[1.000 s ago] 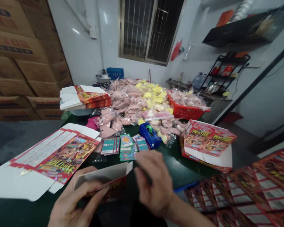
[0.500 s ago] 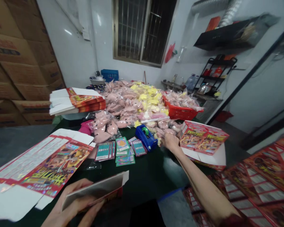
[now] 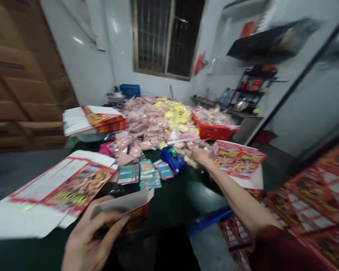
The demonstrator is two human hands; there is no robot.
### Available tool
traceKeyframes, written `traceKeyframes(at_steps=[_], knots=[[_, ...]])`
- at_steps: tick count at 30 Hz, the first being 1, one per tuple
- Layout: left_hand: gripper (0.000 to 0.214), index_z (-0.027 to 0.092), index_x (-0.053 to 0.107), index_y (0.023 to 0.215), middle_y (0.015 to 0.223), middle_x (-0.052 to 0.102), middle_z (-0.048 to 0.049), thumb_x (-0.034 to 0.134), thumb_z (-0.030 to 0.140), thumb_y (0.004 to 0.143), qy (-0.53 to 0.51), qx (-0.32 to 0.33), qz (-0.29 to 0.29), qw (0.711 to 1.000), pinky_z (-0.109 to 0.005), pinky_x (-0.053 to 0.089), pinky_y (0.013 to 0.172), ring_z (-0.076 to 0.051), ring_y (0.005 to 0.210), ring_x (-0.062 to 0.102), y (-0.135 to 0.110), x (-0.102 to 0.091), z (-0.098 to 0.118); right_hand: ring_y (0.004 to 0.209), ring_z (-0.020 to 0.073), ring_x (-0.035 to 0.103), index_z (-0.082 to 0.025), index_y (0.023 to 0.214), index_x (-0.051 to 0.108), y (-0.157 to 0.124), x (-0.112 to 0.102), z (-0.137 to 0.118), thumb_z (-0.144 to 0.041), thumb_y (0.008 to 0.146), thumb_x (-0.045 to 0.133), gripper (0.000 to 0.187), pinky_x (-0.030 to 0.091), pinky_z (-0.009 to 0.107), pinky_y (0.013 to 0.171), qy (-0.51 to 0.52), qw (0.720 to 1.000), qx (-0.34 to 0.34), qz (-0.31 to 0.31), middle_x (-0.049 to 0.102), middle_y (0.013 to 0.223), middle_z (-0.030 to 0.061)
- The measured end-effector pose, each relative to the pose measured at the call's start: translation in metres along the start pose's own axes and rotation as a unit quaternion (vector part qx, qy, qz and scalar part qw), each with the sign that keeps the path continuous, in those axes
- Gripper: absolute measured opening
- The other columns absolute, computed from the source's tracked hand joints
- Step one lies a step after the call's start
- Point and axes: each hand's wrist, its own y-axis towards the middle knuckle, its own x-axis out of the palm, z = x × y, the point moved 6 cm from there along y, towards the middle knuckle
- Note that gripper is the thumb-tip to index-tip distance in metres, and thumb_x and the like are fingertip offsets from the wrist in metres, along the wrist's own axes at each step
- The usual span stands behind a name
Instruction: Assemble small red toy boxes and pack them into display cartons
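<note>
Grips red carton (image 3: 129,220), white flap open, in left fingers (image 3: 115,227); right fingers (image 3: 193,152) among pink packets (image 3: 146,124), state blurred; dark bench (image 3: 175,203), white walls (image 3: 96,75)

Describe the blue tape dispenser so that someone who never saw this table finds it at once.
On the dark green table, look at the near edge of the big heap of pink and yellow packets. The tape dispenser sits there, between the fanned teal cards and the right hand. Nothing else near it is solid blue.
</note>
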Motion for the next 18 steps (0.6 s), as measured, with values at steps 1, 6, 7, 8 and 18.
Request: traceKeyframes(at_steps=[1,6,7,8,18], knots=[[0.015,0.020,0.067,0.065,0.093,0.065,-0.0046,0.066,0.034,0.073,0.002,0.005,-0.004,1.000,-0.023,0.053,0.064,-0.017,0.080,0.064,0.000,0.000,0.005,0.089,0.0171,0.061,-0.013,0.109,0.057,-0.002,-0.009,0.006,-0.032,0.088,0.055,0.028,0.052,0.035,0.076,0.018,1.000,0.001,0.000,0.060,0.105,0.0073],[0.007,0.019,0.067,0.069,0.097,0.061,-0.0062,0.065,0.022,0.075,-0.011,-0.017,-0.009,1.000,-0.022,0.052,0.065,-0.017,0.085,0.062,0.001,0.001,0.011,0.067,0.0179,0.065,-0.010,0.081,0.061,-0.030,-0.061,0.018,-0.048,0.092,0.031,0.050,0.047,0.031,0.058,0.135,0.990,-0.036,0.024,0.066,0.075,0.0116],[0.007,0.019,0.067,0.069,0.098,0.061,-0.0063,0.065,0.021,0.075,-0.016,-0.023,-0.008,1.000,-0.023,0.052,0.066,-0.017,0.086,0.062,0.000,0.002,0.010,0.064,0.0175,0.066,-0.011,0.083,0.060,-0.045,-0.067,0.009,-0.050,0.093,0.027,0.051,0.046,0.030,0.055,0.180,0.982,-0.057,0.021,0.067,0.076,0.0121],[0.006,0.019,0.067,0.069,0.098,0.060,-0.0061,0.065,0.020,0.075,-0.021,-0.028,-0.008,0.999,-0.023,0.052,0.067,-0.017,0.086,0.062,0.000,0.002,0.010,0.062,0.0161,0.066,-0.014,0.086,0.059,-0.062,-0.071,-0.005,-0.049,0.093,0.028,0.047,0.047,0.029,0.053,0.236,0.968,-0.089,0.010,0.068,0.078,0.0109],[0.006,0.019,0.067,0.070,0.090,0.060,-0.0032,0.066,0.018,0.075,-0.069,-0.030,-0.041,0.996,-0.023,0.049,0.069,-0.015,0.084,0.058,-0.005,0.002,0.017,0.065,0.0123,0.062,-0.021,0.084,0.054,-0.163,-0.021,-0.176,-0.027,0.075,0.067,0.018,0.054,0.026,0.061,0.630,0.757,-0.168,-0.038,0.063,0.074,-0.0021]])
